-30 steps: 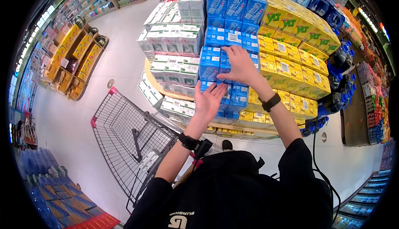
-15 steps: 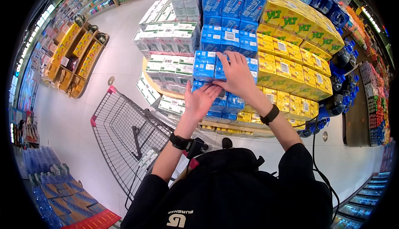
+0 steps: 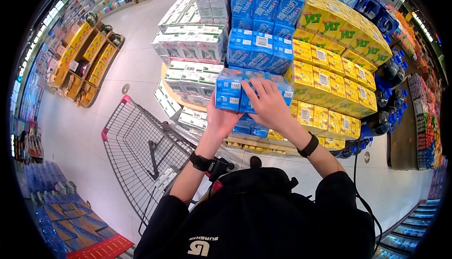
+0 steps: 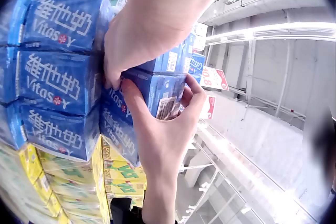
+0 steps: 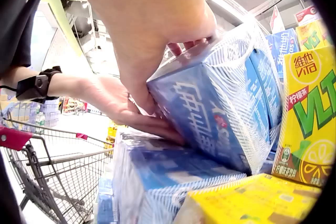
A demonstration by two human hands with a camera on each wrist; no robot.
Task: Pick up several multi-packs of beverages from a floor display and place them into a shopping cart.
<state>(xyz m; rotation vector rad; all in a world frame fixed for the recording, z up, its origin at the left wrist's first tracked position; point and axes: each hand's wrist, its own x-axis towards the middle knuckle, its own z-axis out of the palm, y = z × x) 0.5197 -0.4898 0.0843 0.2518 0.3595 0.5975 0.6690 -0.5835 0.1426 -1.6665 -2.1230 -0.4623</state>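
Observation:
A plastic-wrapped pack of blue Vitasoy drink cartons [image 3: 229,89] stands out from the blue stack, tilted up over the pack below it in the right wrist view. My right hand [image 3: 270,101] grips it, with fingers over the top and thumb on the near side. Palm up, my left hand [image 3: 221,118] bears against its lower left corner. In the right wrist view the straight fingers of that left hand [image 5: 115,100] reach beneath the pack's lower edge; their tips are hidden. Another blue pack [image 5: 173,169] lies directly below.
White-and-green carton packs [image 3: 190,75] are stacked to the left, yellow VLT packs [image 3: 325,82] to the right. A wire shopping cart [image 3: 136,141] stands at the lower left with a white pack inside. Large dark bottles with blue caps [image 3: 388,99] line the right side.
The blue pack has come out toward the person and tipped from its row. The left hand has moved under its lower left corner; the right hand has come nearer along with the pack.

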